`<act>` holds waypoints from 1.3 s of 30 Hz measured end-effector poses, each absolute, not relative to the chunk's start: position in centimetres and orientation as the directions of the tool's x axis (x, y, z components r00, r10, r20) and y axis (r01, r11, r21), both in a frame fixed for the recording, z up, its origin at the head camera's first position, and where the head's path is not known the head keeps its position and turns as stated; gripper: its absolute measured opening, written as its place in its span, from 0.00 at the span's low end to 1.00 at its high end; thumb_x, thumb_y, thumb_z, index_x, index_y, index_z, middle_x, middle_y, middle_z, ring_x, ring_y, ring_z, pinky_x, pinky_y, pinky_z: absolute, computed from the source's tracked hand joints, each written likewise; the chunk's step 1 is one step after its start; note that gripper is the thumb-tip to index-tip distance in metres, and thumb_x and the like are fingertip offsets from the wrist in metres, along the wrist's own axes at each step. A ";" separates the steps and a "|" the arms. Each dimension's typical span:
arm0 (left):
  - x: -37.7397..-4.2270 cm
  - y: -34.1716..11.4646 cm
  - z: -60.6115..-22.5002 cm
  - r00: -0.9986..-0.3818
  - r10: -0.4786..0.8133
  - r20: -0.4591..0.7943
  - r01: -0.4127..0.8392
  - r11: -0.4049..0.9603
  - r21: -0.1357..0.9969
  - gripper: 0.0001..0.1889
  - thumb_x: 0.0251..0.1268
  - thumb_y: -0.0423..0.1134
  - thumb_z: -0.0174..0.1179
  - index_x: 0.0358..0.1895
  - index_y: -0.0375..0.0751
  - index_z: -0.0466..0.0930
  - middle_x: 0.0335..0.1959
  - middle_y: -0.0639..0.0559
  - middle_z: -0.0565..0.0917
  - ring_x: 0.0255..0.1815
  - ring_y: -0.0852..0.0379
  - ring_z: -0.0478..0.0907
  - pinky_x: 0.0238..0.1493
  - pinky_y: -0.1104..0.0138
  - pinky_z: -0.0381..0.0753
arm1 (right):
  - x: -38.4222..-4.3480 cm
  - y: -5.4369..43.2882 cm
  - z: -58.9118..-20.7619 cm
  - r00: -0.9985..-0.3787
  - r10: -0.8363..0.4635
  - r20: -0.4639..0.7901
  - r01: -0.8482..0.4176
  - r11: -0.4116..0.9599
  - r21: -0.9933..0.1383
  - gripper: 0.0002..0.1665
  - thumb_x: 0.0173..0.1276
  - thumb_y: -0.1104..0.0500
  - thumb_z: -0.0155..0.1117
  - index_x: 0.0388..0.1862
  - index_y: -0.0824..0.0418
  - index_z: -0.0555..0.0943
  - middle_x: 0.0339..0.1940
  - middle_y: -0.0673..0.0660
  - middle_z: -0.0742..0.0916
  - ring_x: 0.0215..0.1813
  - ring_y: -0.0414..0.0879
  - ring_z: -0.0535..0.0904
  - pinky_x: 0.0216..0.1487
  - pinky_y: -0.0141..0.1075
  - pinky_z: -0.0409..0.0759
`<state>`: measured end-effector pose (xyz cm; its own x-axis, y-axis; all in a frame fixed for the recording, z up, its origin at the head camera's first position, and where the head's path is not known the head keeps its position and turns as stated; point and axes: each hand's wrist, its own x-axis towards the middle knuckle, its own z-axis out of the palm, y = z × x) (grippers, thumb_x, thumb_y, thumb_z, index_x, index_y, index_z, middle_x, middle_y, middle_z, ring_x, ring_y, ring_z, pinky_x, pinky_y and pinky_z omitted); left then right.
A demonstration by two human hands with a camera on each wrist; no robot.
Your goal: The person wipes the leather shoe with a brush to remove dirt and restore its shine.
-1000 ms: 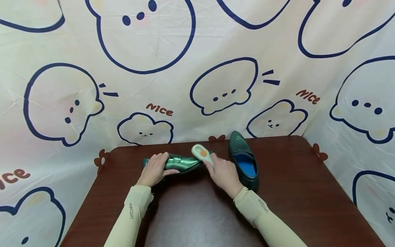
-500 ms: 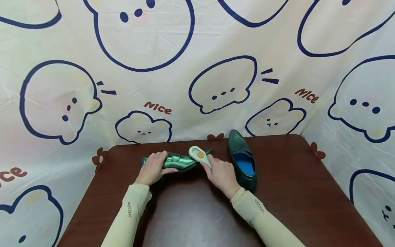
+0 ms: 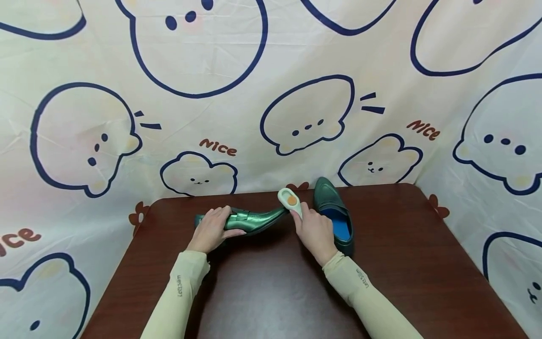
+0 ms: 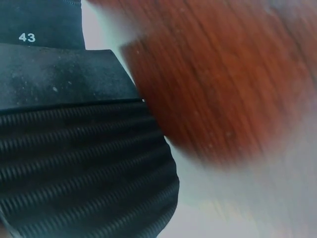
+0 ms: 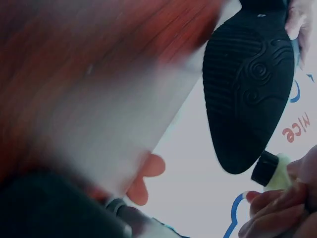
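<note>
A shiny green loafer (image 3: pixel 256 222) is tilted on its side in my left hand (image 3: pixel 211 230), which grips it around the heel and opening. Its black ribbed sole (image 4: pixel 89 168) fills much of the left wrist view, marked 43. My right hand (image 3: pixel 315 234) pinches a small shoe brush (image 3: pixel 290 199) with a pale green handle and an orange oval. In the right wrist view the brush's black end (image 5: pixel 265 168) meets the edge of the loafer's toe, beside the patterned sole (image 5: pixel 247 99). Part of the brush is hidden by my fingers (image 5: pixel 280 210).
A second green loafer (image 3: pixel 330 202) with a blue insole stands upright just behind and right of my right hand, toe toward the back. The brown table (image 3: pixel 262 292) ends against a pale cartoon-print cloth (image 3: pixel 237 127) hung at the back and sides.
My right hand first slid the brush left along the loafer's front, then right and away toward the toe tip. The left hand and loafer stay nearly in place.
</note>
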<state>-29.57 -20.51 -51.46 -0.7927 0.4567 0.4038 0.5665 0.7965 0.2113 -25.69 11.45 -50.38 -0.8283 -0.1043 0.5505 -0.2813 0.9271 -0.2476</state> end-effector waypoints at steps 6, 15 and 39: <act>-29.7 -20.4 -51.5 -0.789 0.457 0.410 0.568 0.798 0.203 0.29 0.56 0.64 0.73 0.37 0.48 0.66 0.26 0.57 0.63 0.26 0.58 0.59 0.36 0.64 0.60 | -24.4 9.6 -50.1 -0.824 -0.263 0.502 -0.409 0.889 -0.205 0.19 0.80 0.43 0.59 0.45 0.58 0.76 0.20 0.53 0.79 0.15 0.44 0.68 0.16 0.34 0.64; -29.4 -20.6 -51.5 -0.789 0.448 0.419 0.563 0.802 0.202 0.29 0.54 0.62 0.74 0.38 0.47 0.68 0.26 0.57 0.65 0.27 0.58 0.61 0.36 0.63 0.61 | -24.3 6.8 -50.3 -0.794 -0.334 0.508 -0.459 0.877 -0.141 0.20 0.80 0.40 0.57 0.44 0.56 0.78 0.17 0.50 0.78 0.14 0.42 0.66 0.16 0.32 0.60; -29.0 -20.1 -51.6 -0.790 0.449 0.417 0.562 0.802 0.202 0.29 0.53 0.63 0.74 0.35 0.49 0.65 0.24 0.57 0.62 0.25 0.58 0.58 0.34 0.64 0.59 | -25.5 11.6 -49.3 -0.854 -0.102 0.510 -0.239 0.948 -0.211 0.20 0.77 0.46 0.64 0.43 0.63 0.80 0.18 0.59 0.82 0.13 0.51 0.73 0.13 0.39 0.68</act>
<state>-28.95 -20.15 -51.56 -0.7903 0.4487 0.4172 0.5621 0.8019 0.2024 -25.54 11.63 -49.34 -0.8543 -0.1020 0.5096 -0.2391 0.9478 -0.2110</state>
